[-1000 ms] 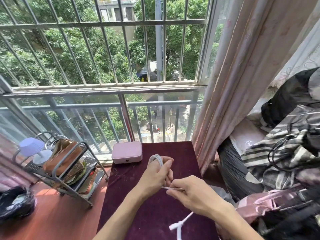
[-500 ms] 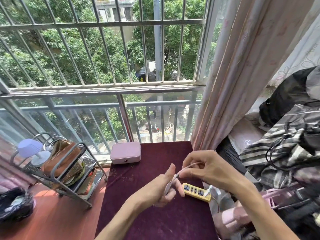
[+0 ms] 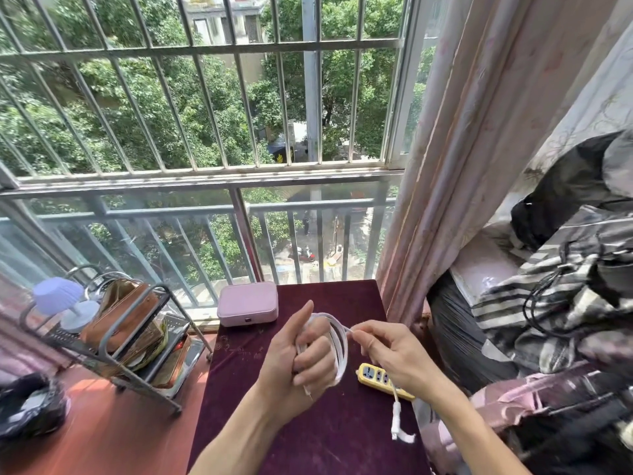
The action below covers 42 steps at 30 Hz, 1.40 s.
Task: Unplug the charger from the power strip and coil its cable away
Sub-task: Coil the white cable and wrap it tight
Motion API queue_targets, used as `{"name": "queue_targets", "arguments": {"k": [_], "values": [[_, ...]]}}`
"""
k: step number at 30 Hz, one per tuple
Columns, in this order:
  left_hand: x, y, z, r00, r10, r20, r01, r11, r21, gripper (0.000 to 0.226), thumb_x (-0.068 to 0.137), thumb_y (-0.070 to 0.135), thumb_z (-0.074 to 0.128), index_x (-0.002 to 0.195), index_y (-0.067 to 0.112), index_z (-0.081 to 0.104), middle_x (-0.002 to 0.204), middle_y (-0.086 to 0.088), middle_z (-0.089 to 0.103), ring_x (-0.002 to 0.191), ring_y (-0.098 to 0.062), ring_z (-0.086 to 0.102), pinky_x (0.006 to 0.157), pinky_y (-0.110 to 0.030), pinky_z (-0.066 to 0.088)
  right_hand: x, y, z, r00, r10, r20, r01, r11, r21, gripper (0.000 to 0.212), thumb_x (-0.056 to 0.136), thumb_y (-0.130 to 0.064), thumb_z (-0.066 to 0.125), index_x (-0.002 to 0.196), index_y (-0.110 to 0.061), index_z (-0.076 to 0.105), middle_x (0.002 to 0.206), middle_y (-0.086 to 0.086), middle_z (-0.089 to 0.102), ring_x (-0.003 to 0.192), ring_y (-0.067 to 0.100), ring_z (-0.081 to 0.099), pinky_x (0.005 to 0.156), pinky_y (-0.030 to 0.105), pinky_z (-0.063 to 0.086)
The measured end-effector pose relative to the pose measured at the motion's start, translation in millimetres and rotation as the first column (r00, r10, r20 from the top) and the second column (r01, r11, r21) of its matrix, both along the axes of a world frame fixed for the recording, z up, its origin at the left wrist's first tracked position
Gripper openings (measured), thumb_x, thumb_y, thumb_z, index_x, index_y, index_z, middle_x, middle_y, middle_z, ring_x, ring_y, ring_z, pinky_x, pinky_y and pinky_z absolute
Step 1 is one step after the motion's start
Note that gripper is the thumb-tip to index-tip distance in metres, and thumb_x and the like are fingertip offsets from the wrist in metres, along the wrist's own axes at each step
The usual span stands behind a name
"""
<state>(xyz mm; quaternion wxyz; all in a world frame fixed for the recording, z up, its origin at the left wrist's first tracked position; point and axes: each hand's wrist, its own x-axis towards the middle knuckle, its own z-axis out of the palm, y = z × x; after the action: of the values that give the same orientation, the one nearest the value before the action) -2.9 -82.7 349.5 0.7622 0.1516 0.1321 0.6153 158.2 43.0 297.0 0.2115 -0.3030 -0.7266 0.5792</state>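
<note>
Charger cable [image 3: 343, 347] looped round curled fingers of left hand [image 3: 298, 359], thumb up; right hand [image 3: 388, 351] pinches strand, loose end hanging past yellow power strip [image 3: 376, 376]

Pink box [image 3: 247, 304] nr metal rack [image 3: 195, 351]

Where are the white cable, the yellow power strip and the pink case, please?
white cable [image 3: 343, 347]: head view, on the coiled loop.
yellow power strip [image 3: 373, 375]: head view, on its socketed top face.
pink case [image 3: 247, 303]: head view, on its lid.
</note>
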Motion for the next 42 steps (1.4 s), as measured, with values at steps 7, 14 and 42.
{"name": "queue_targets", "arguments": {"k": [7,14,42], "values": [[-7.2,6.0,5.5,0.961,0.212,0.180,-0.200,0.976,-0.081,0.046,0.107,0.044,0.039,0.068,0.018,0.044,0.043,0.007,0.024,0.034,-0.008,0.023,0.043,-0.021,0.017,5.6,-22.5,-10.0,0.999,-0.039,-0.024,0.037,0.994,-0.103,0.037,0.105,-0.009,0.062,0.115,-0.045,0.061,0.079,0.007,0.076,0.054,0.017,0.057,0.059,0.032,0.050],[-15.8,8.6,10.2,0.898,0.440,0.021,-0.422,0.873,-0.245,0.056,0.100,0.062,0.037,0.068,0.017,0.043,0.045,0.007,0.019,0.039,-0.009,0.010,0.039,-0.023,0.014,15.3,-38.3,-1.4,0.988,0.129,0.081,-0.118,0.985,-0.128,0.027,0.100,-0.002,0.061,0.099,-0.021,0.081,0.088,0.008,0.084,0.066,0.006,0.062,0.067,0.025,0.050],[23.7,-4.1,15.4,0.470,0.355,-0.809,-0.476,0.873,0.107,0.034,0.101,0.035,0.046,0.079,0.011,0.056,0.061,0.009,0.063,0.049,-0.001,0.056,0.044,-0.018,0.044,4.5,-70.1,70.8,0.993,0.052,-0.107,0.004,0.882,0.472,0.010,0.098,-0.020,0.079,0.101,-0.028,0.082,0.082,-0.013,0.070,0.072,0.003,0.065,0.068,0.007,0.044]]}}
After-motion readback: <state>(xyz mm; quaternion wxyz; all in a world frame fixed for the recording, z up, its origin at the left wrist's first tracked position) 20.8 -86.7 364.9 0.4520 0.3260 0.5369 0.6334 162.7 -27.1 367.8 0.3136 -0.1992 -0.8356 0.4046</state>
